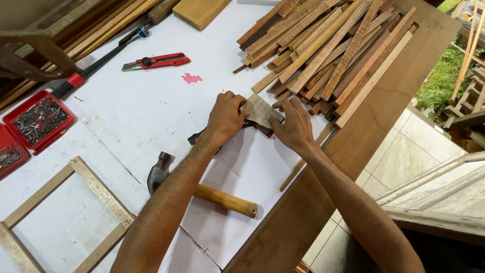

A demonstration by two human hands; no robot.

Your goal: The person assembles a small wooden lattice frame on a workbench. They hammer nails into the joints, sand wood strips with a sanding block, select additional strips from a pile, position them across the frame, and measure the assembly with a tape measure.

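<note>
Both my hands meet at the middle of the white tabletop (151, 111). My left hand (225, 119) and my right hand (293, 126) together grip a folded sheet of sandpaper (260, 108), its pale backing facing up and a dark red side showing underneath. The sheet seems wrapped over something small that I cannot make out. A dark object with a green spot (194, 139) peeks out beneath my left wrist.
A pile of thin wooden strips (328, 50) lies just beyond my hands. A claw hammer (202, 189) rests under my left forearm. A red utility knife (156, 61), red trays of nails (38, 121), a wooden frame (96, 189) and a brown board (353, 146) surround them.
</note>
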